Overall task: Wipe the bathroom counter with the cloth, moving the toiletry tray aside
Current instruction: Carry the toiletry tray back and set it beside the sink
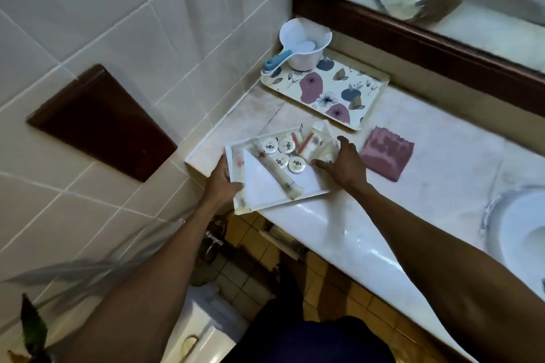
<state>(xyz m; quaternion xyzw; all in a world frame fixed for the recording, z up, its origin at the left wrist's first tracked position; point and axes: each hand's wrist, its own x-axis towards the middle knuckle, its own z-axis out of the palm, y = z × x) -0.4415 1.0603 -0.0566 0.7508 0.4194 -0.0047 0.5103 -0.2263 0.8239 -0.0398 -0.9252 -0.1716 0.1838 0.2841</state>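
Both hands grip the white toiletry tray (265, 186): the left hand (221, 178) clasps its left rim, the right hand (343, 162) its right side. Beyond the tray's right side, past that hand, a folded pink cloth (386, 153) lies on the counter (427, 186); behind the tray sits a floral tray (327, 91).

Pale marble counter (442, 162) carries white toiletry tray (265, 188), floral tray (339, 91), pink cloth (386, 155).

white toiletry tray (267, 186), pink cloth (386, 155), floral cream tray (373, 88), white-and-blue scoop (303, 44)
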